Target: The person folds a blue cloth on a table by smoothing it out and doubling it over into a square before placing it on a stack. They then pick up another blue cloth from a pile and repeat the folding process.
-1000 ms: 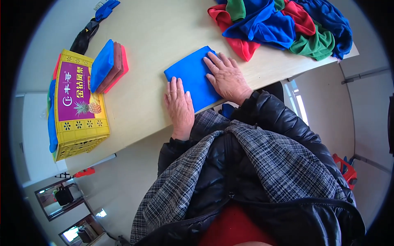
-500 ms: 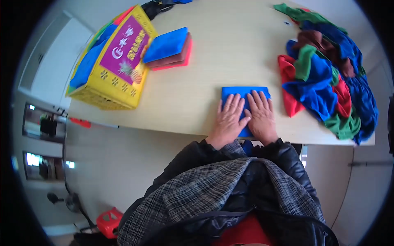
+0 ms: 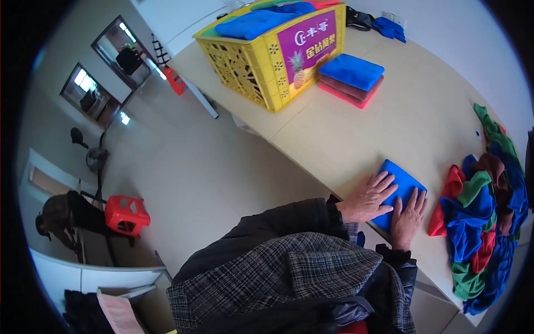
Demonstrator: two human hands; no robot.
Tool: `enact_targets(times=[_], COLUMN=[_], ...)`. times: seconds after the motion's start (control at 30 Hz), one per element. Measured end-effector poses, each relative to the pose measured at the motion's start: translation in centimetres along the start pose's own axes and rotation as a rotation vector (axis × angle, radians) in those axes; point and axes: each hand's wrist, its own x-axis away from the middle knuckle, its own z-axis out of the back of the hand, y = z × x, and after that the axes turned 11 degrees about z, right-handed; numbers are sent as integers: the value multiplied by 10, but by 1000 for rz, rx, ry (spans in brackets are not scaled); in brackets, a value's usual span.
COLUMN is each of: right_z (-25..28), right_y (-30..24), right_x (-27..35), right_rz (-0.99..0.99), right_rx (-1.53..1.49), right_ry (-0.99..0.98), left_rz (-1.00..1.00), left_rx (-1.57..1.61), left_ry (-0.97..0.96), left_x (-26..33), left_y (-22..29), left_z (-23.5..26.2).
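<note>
A folded blue cloth [image 3: 406, 182] lies flat near the front edge of the table. My left hand [image 3: 367, 199] rests on its left side, fingers stretched out. On its right side lies my right hand [image 3: 409, 220], its fingers also extended and slightly apart. Neither hand grips the cloth; both touch its top. Farther back stands a small stack of folded cloths, with a blue cloth [image 3: 352, 71] on top, a brown cloth [image 3: 347, 92] beneath it and a red one [image 3: 341, 96] at the bottom. To the right of my hands spreads a loose heap of crumpled cloths [image 3: 473, 214] in blue, red, green and brown.
A yellow plastic crate [image 3: 267, 67] filled with cloths stands at the table's far left. Behind the stack are a black item [image 3: 359, 19] and a blue glove-like item [image 3: 389, 29]. On the floor stands a red stool [image 3: 127, 215]; another person [image 3: 67, 220] bends beside it.
My view has swung to the left and tilted, so the table appears slanted and more floor shows. Both hands stay flat on the blue cloth.
</note>
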Motion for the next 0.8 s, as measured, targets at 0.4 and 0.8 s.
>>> enact_targets(times=[0.4,0.8], right_z=[5,8], right_y=[-31,-44], right_x=[-2,12], right_rz=[207,395], right_rx=[-90,-476], right_ry=[-30,-82], left_rz=[785,1051], left_rx=[388,1609], left_ry=[-178,-257], left_x=[79,80], left_y=[-24,-22], left_z=[74,69])
